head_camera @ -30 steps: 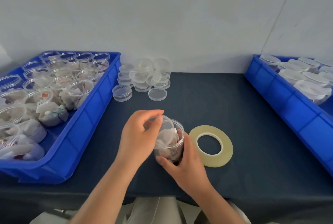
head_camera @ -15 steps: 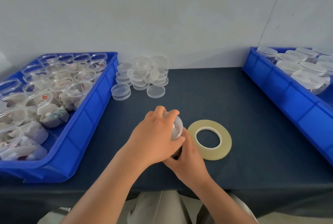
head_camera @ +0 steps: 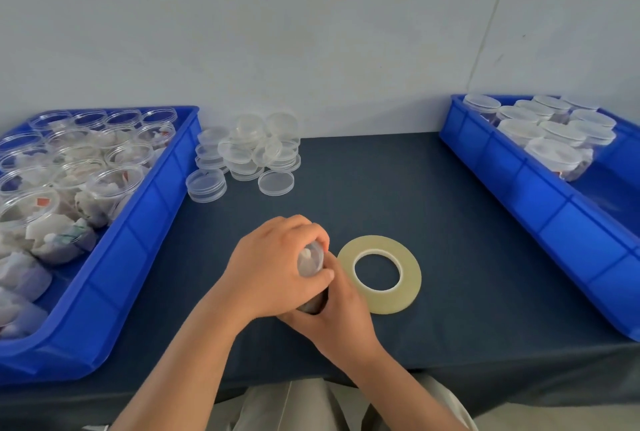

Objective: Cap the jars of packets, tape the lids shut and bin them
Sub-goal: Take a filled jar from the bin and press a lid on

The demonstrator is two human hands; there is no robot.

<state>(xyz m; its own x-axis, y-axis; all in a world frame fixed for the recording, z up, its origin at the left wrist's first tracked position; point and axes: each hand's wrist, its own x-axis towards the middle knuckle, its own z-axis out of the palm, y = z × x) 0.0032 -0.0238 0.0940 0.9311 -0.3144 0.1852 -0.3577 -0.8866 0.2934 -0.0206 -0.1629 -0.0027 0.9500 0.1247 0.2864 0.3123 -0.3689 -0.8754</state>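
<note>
Likely light, rigid and a bit slippery, the clear plastic jar of packets [head_camera: 311, 266] stands near the centre of the table [head_camera: 381, 188], tape roll [head_camera: 379, 274] just at its 3 o'clock, and we hold it clamped: left hand [head_camera: 273, 267] curled over its top, right hand [head_camera: 343, 306] gripping its lower wall.

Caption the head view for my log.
Left hand grips the jar from above, right hand holds its base, tape roll alongside, blue bins either side.
</note>
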